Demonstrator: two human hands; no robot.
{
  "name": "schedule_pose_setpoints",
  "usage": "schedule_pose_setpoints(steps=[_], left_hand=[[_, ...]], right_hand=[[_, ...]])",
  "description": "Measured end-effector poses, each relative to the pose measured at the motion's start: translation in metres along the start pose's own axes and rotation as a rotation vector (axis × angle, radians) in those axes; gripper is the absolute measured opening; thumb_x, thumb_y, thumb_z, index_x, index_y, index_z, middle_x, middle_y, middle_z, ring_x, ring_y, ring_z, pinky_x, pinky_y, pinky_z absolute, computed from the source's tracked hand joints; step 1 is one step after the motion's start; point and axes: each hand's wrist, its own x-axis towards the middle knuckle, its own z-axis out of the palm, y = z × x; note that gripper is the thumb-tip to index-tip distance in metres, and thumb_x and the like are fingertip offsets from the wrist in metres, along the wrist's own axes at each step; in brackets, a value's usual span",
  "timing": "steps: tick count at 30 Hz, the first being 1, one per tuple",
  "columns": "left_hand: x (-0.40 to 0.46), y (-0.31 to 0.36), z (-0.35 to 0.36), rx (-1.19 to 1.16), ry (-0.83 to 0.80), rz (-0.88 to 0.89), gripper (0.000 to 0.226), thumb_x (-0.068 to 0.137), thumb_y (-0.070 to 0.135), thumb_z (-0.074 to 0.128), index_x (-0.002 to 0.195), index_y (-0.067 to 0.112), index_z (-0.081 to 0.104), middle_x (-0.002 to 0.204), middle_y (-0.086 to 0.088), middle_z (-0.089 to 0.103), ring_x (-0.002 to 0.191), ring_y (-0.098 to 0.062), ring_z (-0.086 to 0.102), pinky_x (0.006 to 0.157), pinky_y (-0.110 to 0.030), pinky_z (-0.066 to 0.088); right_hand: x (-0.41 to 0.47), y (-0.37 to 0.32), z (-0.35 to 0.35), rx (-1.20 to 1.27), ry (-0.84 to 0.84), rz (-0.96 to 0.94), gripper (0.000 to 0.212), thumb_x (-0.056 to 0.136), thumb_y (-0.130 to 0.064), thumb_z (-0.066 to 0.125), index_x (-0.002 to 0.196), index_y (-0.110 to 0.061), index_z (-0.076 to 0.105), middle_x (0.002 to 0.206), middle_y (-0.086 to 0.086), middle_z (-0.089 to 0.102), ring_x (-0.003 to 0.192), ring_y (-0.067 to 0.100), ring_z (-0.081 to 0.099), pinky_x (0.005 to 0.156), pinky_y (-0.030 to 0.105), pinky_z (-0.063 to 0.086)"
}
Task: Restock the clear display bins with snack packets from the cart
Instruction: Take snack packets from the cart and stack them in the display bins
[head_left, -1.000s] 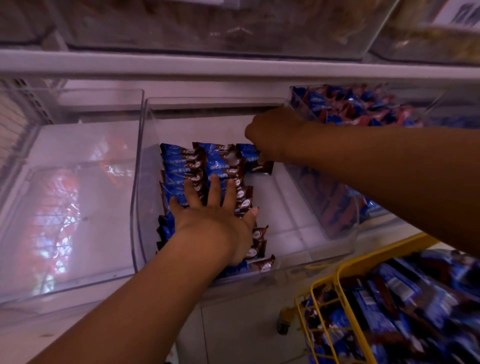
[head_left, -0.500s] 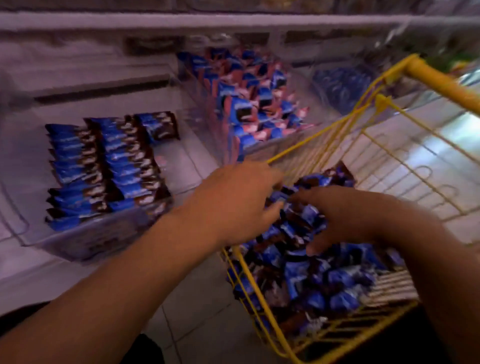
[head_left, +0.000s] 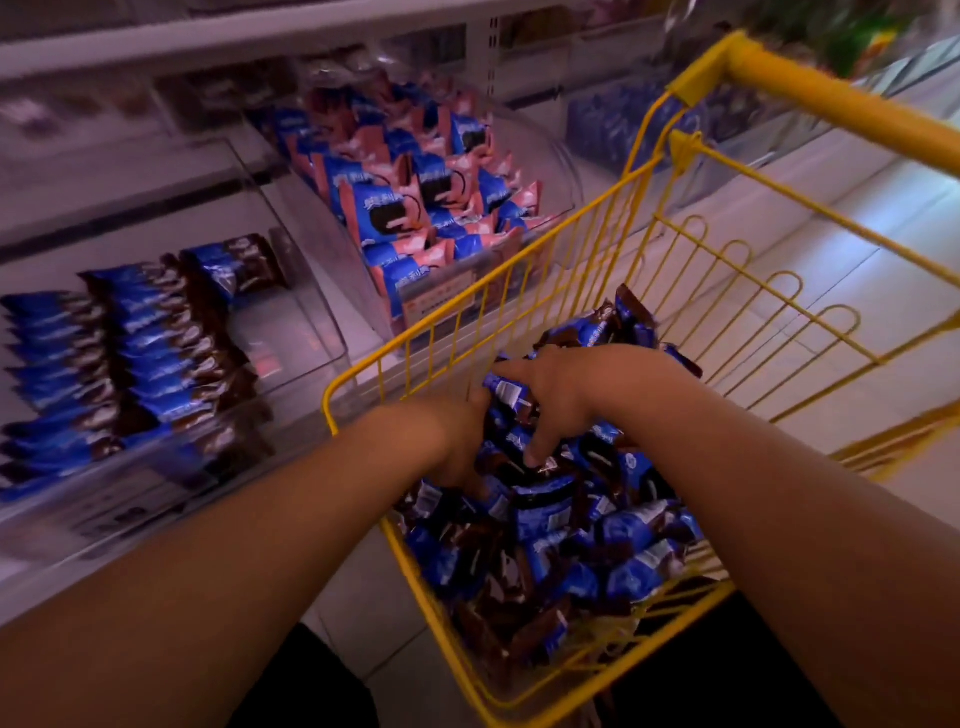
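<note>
Hands in yellow cart: right hand pinches blue packet; left hand grip unclear.

I see blue-and-brown packets heaped loose in the yellow wire cart. The clear bin on the shelf to its left holds two neat rows of them, its right side bare.

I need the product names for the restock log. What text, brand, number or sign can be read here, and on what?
None can be read for certain.
Blue-and-pink packets: white characters, too blurred.
Blue-and-brown packets in the cart: white print, too small.
Orange label on the bin front: blurred.
Packets in the left bin: blurred.
</note>
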Motion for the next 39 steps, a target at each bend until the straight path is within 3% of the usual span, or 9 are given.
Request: schedule_pose_setpoints(steps=[6, 11, 15, 19, 23, 28, 32, 36, 39], left_hand=[[-0.004, -0.004, -0.011, -0.027, 0.088, 0.08, 0.05, 0.091, 0.022, 0.061, 0.137, 0.018, 0.041, 0.122, -0.011, 0.058, 0.103, -0.027, 0.058, 0.076, -0.031, 0.041], [-0.021, -0.022, -0.029, -0.105, 0.15, 0.175, 0.019, 0.091, 0.024, 0.063, 0.109, 0.023, 0.058, 0.106, -0.003, 0.063, 0.094, -0.021, 0.059, 0.079, -0.035, 0.05], [-0.039, -0.033, -0.034, -0.331, 0.131, 0.314, 0.006, 0.095, 0.033, 0.061, 0.1, 0.03, 0.06, 0.091, -0.002, 0.072, 0.081, -0.019, 0.068, 0.076, -0.038, 0.056], [-0.052, -0.034, -0.029, -0.571, 0.12, 0.351, 0.005, 0.094, 0.028, 0.063, 0.098, 0.026, 0.064, 0.084, 0.0, 0.07, 0.079, -0.021, 0.071, 0.072, -0.046, 0.061], [-0.055, -0.033, -0.023, -0.888, 0.209, 0.264, 0.011, 0.094, 0.017, 0.063, 0.105, 0.019, 0.064, 0.09, -0.006, 0.073, 0.073, -0.018, 0.072, 0.065, -0.035, 0.061], [-0.06, -0.029, -0.02, -1.247, 0.27, 0.172, 0.025, 0.09, 0.012, 0.068, 0.112, 0.009, 0.059, 0.103, -0.014, 0.073, 0.082, -0.023, 0.075, 0.066, -0.033, 0.061], [-0.065, -0.021, -0.019, -1.534, 0.291, 0.236, 0.024, 0.094, 0.012, 0.062, 0.117, 0.019, 0.06, 0.099, -0.01, 0.076, 0.077, -0.024, 0.075, 0.057, -0.026, 0.058], [-0.067, -0.02, -0.024, -1.808, 0.343, 0.366, 0.036, 0.088, 0.016, 0.066, 0.122, 0.023, 0.06, 0.103, -0.013, 0.075, 0.085, -0.032, 0.075, 0.065, -0.031, 0.06], [-0.067, -0.019, -0.023, -1.724, 0.49, 0.47, 0.058, 0.07, 0.023, 0.083, 0.123, 0.023, 0.058, 0.11, -0.005, 0.074, 0.092, -0.027, 0.074, 0.07, -0.032, 0.059]], right_hand=[[0.006, 0.001, -0.001, 0.035, 0.098, -0.049, 0.096, 0.073, -0.013, 0.087, 0.15, -0.03, 0.033, 0.146, 0.009, 0.039, 0.126, 0.035, 0.049, 0.094, 0.043, 0.05], [-0.005, 0.025, -0.016, 0.43, 0.014, -0.073, 0.048, 0.083, -0.017, 0.074, 0.127, -0.026, 0.06, 0.121, 0.004, 0.053, 0.094, 0.03, 0.066, 0.064, 0.039, 0.062], [-0.015, 0.045, -0.023, 0.658, -0.005, -0.019, 0.028, 0.084, -0.02, 0.061, 0.108, -0.01, 0.071, 0.11, 0.022, 0.068, 0.09, 0.043, 0.07, 0.049, 0.031, 0.055], [-0.02, 0.059, -0.022, 0.857, -0.079, 0.053, 0.038, 0.086, -0.023, 0.056, 0.115, -0.003, 0.07, 0.109, 0.025, 0.071, 0.068, 0.031, 0.069, 0.039, 0.024, 0.048], [-0.024, 0.072, -0.025, 1.024, -0.093, 0.071, 0.042, 0.084, -0.016, 0.055, 0.12, 0.002, 0.066, 0.11, 0.03, 0.07, 0.074, 0.034, 0.068, 0.058, 0.034, 0.058], [-0.035, 0.077, -0.03, 1.359, -0.07, -0.028, 0.039, 0.068, -0.015, 0.06, 0.095, 0.008, 0.073, 0.091, 0.027, 0.073, 0.065, 0.03, 0.074, 0.058, 0.039, 0.063], [-0.037, 0.065, -0.027, 1.475, -0.109, -0.127, 0.035, 0.068, -0.018, 0.059, 0.088, 0.004, 0.076, 0.091, 0.028, 0.073, 0.071, 0.036, 0.073, 0.06, 0.044, 0.061], [-0.038, 0.052, -0.03, 1.691, -0.056, -0.174, 0.026, 0.07, -0.02, 0.065, 0.079, 0.001, 0.078, 0.089, 0.024, 0.074, 0.07, 0.037, 0.074, 0.052, 0.04, 0.06], [-0.038, 0.038, -0.031, 1.835, -0.06, -0.196, 0.027, 0.074, -0.019, 0.064, 0.09, 0.0, 0.074, 0.086, 0.022, 0.073, 0.067, 0.034, 0.074, 0.047, 0.037, 0.059]])
